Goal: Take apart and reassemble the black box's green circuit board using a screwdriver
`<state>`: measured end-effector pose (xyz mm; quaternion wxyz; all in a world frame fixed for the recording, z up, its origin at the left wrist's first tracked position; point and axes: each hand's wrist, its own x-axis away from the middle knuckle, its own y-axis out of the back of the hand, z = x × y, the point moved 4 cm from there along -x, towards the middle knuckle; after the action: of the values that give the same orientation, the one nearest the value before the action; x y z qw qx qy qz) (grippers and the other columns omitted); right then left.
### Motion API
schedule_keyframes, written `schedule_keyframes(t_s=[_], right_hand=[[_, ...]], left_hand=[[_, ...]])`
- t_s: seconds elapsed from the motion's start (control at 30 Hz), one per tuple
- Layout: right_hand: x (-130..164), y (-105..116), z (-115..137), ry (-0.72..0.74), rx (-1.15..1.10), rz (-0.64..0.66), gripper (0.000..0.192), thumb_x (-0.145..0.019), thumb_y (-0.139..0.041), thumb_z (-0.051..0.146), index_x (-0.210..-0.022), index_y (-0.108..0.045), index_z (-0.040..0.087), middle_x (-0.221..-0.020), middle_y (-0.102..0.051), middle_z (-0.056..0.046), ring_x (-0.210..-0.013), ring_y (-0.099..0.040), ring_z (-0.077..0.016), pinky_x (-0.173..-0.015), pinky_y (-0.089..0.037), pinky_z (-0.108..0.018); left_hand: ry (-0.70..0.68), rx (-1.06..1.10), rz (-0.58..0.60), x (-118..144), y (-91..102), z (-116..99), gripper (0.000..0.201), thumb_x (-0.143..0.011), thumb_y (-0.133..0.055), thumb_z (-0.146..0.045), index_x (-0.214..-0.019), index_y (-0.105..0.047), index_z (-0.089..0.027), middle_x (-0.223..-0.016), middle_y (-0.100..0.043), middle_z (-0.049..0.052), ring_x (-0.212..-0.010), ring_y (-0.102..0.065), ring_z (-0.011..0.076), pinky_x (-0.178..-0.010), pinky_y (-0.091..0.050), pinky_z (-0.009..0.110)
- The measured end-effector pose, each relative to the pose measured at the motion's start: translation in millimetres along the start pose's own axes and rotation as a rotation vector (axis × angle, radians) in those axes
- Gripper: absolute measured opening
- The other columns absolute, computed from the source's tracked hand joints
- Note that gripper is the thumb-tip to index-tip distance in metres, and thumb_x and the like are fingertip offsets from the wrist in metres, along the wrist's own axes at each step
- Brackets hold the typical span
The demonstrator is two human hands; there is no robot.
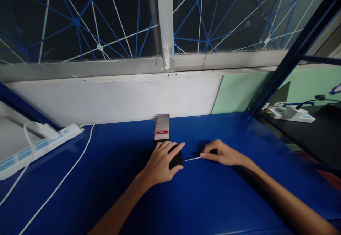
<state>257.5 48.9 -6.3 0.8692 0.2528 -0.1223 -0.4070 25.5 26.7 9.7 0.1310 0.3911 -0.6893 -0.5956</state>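
My left hand (161,164) lies over a small black object (176,156) on the blue table, holding it with the thumb at its near right corner and the fingers across its top. Much of that object is hidden under the hand, so its kind is unclear. To the right, my right hand (218,152) is closed in a pinch on a thin white stick (193,159). The stick's left end points at the black object's right side; whether they touch is unclear. Just beyond my left fingers is a phone-like item (161,135) with a partly blurred face and a red band.
A white power strip (45,149) with a plug and white cables (66,172) lies at the left. The blue tabletop (226,199) meets a white wall below windows. Blue frame posts (277,82) rise at the sides. Another power strip (291,114) sits on a black table at right.
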Motion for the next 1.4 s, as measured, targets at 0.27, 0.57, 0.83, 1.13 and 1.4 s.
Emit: schedule_keyframes(t_s=[0.27,0.57,0.83,1.13,1.4], right_hand=[[2,2,-4,-0.054,-0.027,-0.02,0.034,-0.076,-0.073,0.047,-0.081,-0.062,0.016,-0.063,-0.049,0.004,-0.055,-0.042,-0.0091,-0.051,-0.032,-0.021],[0,5,0,-0.005,0.071,-0.001,0.041,-0.087,-0.058,0.052,-0.078,-0.073,0.014,-0.064,-0.059,-0.001,-0.054,-0.045,-0.0097,-0.05,-0.034,-0.023],[6,30,-6,-0.06,0.207,-0.224,0.044,-0.087,-0.055,0.053,-0.075,-0.074,0.015,-0.063,-0.062,-0.002,-0.054,-0.042,-0.0108,-0.051,-0.031,-0.024],[9,43,-15,-0.189,0.416,-0.339,0.044,-0.085,-0.054,0.055,-0.072,-0.075,0.018,-0.058,-0.061,-0.003,-0.048,-0.042,-0.011,-0.047,-0.025,-0.025],[7,40,-20,-0.225,0.492,-0.307,0.036,-0.086,-0.055,0.049,-0.076,-0.076,0.022,-0.064,-0.067,-0.002,-0.051,-0.049,-0.0124,-0.05,-0.026,-0.027]], left_hand=[[-0.003,0.007,-0.001,0,1.7,0,0.068,-0.084,-0.066,-0.035,-0.144,-0.035,-0.028,-0.129,-0.055,0.009,-0.117,-0.049,0.029,-0.098,-0.04,0.048],[-0.007,0.0,-0.009,0,3.8,-1,0.068,-0.083,-0.066,-0.034,-0.144,-0.036,-0.029,-0.129,-0.055,0.008,-0.116,-0.05,0.0289,-0.097,-0.041,0.047],[0.041,-0.009,0.044,2,16.9,10,0.068,-0.082,-0.066,-0.041,-0.143,-0.039,-0.03,-0.131,-0.054,0.009,-0.117,-0.05,0.0309,-0.097,-0.042,0.049],[0.067,-0.022,0.062,7,28.9,21,0.076,-0.076,-0.068,-0.037,-0.145,-0.036,-0.033,-0.131,-0.052,0.01,-0.106,-0.056,0.0307,-0.086,-0.049,0.048],[0.086,-0.015,0.06,9,26.9,26,0.073,-0.075,-0.069,-0.037,-0.141,-0.041,-0.033,-0.13,-0.052,0.011,-0.099,-0.059,0.0308,-0.08,-0.053,0.048]])
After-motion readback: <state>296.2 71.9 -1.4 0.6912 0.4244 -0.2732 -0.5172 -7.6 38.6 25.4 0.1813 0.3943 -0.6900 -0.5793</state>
